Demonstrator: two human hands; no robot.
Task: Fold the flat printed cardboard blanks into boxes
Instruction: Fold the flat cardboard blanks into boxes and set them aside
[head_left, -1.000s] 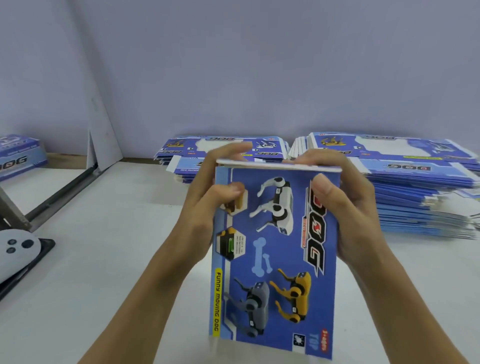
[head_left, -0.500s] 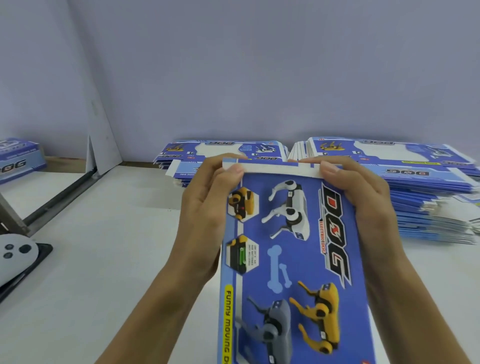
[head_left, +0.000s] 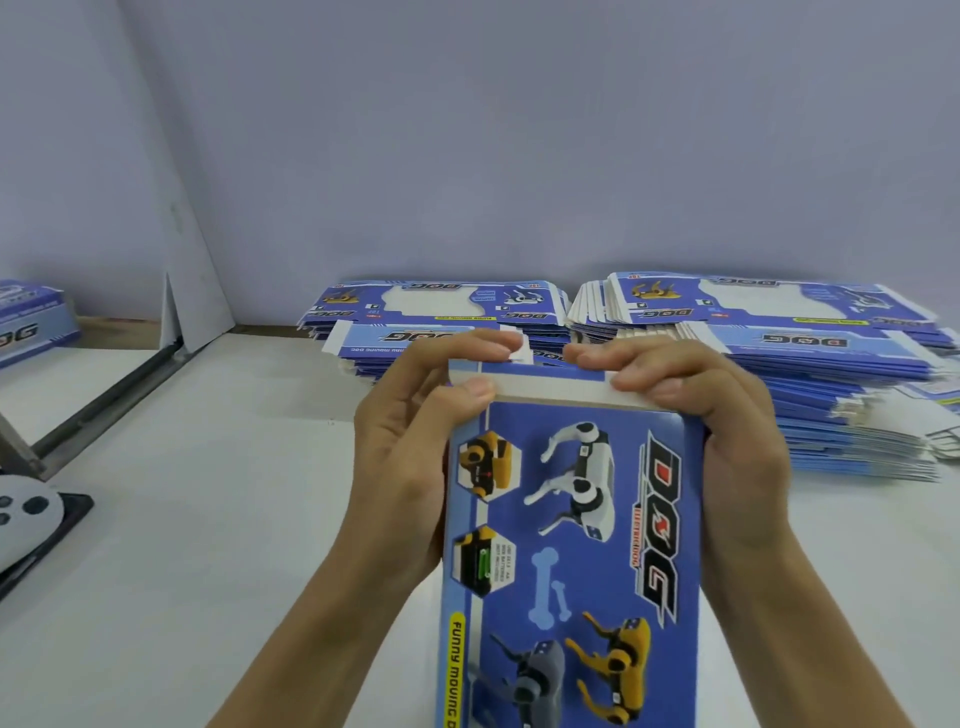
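Observation:
A blue printed box (head_left: 571, 545) with robot dogs and the word DOG stands on end in front of me, its printed face toward me. My left hand (head_left: 410, 457) grips its upper left corner, thumb on the white top flap (head_left: 550, 392), fingers curled over the far side. My right hand (head_left: 727, 431) grips the upper right corner the same way. The flap is bent over at the top edge. Two stacks of flat blanks lie behind: a left stack (head_left: 441, 306) and a taller right stack (head_left: 810, 364).
White table (head_left: 208, 519) under everything. A white controller on a dark stand (head_left: 26, 514) sits at the left edge. A folded blue box (head_left: 31, 322) lies far left. A white board (head_left: 192, 291) leans against the wall over a metal rail.
The box has moved closer to me and lower in view. Both hands shifted to its top edge and bent the white flap over, fingertips now meeting above it.

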